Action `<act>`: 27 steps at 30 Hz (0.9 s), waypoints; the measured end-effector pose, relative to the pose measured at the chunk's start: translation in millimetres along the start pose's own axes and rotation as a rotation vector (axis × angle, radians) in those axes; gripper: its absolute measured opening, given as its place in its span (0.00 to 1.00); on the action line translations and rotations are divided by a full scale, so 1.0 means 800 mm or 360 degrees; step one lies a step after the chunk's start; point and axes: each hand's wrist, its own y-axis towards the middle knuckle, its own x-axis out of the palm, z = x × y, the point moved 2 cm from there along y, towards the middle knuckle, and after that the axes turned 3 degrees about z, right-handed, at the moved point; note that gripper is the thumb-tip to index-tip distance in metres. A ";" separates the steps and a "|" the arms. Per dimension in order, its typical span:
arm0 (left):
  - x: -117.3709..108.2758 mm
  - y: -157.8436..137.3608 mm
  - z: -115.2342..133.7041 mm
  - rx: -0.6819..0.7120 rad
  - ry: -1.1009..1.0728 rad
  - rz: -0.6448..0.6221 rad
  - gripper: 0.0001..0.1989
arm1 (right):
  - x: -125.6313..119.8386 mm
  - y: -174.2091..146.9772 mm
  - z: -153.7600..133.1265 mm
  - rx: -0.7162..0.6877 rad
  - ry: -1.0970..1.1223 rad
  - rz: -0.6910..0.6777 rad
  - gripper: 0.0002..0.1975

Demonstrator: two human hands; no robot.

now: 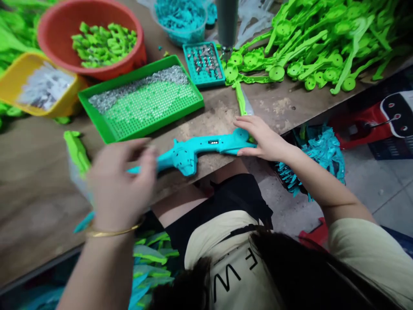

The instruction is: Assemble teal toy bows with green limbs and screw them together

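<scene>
A long turquoise plastic part (185, 157) lies near the table's front edge, with a bulky section in the middle and a round disc at its right end. My right hand (263, 140) is closed around that right end, thumb on the near side and fingers on the far side. Motion blurs my left hand (118, 183), which is bent over the part's left stretch and hides some of it. Whether those fingers touch or hold anything cannot be made out. Just beyond my right hand is a lime-green piece with a clear blade (241, 98).
A green perforated tray (189, 103) holds small metal pieces. Beside it are a teal tray (211, 82), a red bowl (45, 32) and a yellow container (69, 101). A vertical tool (227, 26) hangs over piled lime-green parts (322, 47). Turquoise pieces (325, 155) fill a floor container.
</scene>
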 end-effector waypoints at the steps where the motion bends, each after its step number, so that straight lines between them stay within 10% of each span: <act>1: 0.027 0.015 0.029 0.0273 0.0116 -0.0147 0.17 | -0.004 -0.003 0.003 0.0102 0.0065 0.0104 0.32; 4: 0.108 0.043 0.099 0.0688 0.0367 -0.0641 0.20 | -0.008 -0.014 0.018 0.0512 0.0208 0.0412 0.22; 8: 0.166 0.047 0.133 0.0669 0.0863 -0.0895 0.26 | -0.002 -0.016 0.031 0.0866 0.0370 0.0401 0.17; 16: 0.176 0.041 0.115 0.0844 0.1026 -0.0875 0.29 | 0.002 0.011 0.028 0.1076 0.0525 0.0069 0.23; 27: 0.169 0.047 0.117 0.0729 0.1183 -0.1091 0.29 | 0.002 -0.017 0.010 0.1087 0.1052 0.0336 0.14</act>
